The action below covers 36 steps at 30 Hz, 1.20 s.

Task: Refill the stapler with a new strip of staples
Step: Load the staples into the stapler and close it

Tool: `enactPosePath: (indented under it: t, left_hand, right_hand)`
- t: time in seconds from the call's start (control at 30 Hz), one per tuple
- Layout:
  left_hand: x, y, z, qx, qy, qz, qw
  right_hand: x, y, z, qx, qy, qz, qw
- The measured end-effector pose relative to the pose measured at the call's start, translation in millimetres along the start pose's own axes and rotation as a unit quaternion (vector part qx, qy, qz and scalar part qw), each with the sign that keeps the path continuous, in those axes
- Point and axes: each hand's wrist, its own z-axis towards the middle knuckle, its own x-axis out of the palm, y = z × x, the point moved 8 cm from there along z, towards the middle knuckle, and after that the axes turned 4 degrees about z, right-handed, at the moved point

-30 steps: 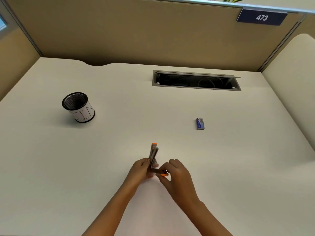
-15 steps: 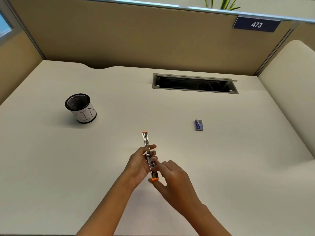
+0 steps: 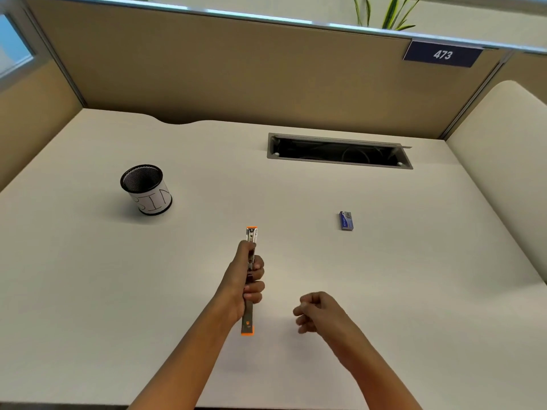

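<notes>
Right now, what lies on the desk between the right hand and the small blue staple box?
Nothing: in the head view, only bare desk separates the loosely curled, empty right hand from the staple box. The left hand holds the opened stapler off to the side.

Cream desk (image 3: 88,291) enclosed by tan partition panels (image 3: 236,72); a grey cable tray (image 3: 337,150) was recessed near the rear edge. A navy plate (image 3: 442,54) read 473; plant leaves (image 3: 381,13) rose behind.

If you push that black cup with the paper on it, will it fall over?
Probably not easily: the cup is short and wide, standing upright on the flat desk. It looks like thin mesh, so likely light and would slide. Tipped over, its round side could roll.
</notes>
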Motion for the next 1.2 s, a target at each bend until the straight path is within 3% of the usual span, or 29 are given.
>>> enactPosePath:
  t: [0.23, 0.33, 0.57, 0.7, 0.93, 1.2]
  left_hand:
    - [5, 0, -8, 0.004, 0.029, -0.001, 1.0]
    - [5, -2, -14, 0.009, 0.015, 0.051, 0.999]
    - [1, -7, -21, 0.046, -0.022, 0.109, 0.993]
    - [3, -11, -24, 0.08, -0.012, 0.127, 0.989]
    - [24, -9, -38, 0.078, 0.06, 0.197, 0.975]
    - [33, 1, -45, 0.037, 0.082, 0.194, 0.977]
  right_hand:
    - [1, 0, -9, -0.032, 0.033, 0.164, 0.985]
    - [0, 2, -10, -0.044, 0.032, 0.196, 0.979]
    - [3, 2, -11, -0.051, 0.023, 0.167, 0.984]
    - [4, 8, -12, -0.065, -0.009, 0.092, 0.994]
    - [15, 82, -19, -0.213, 0.008, 0.072, 0.974]
    - [21, 114, -19, -0.265, 0.028, 0.065, 0.962]
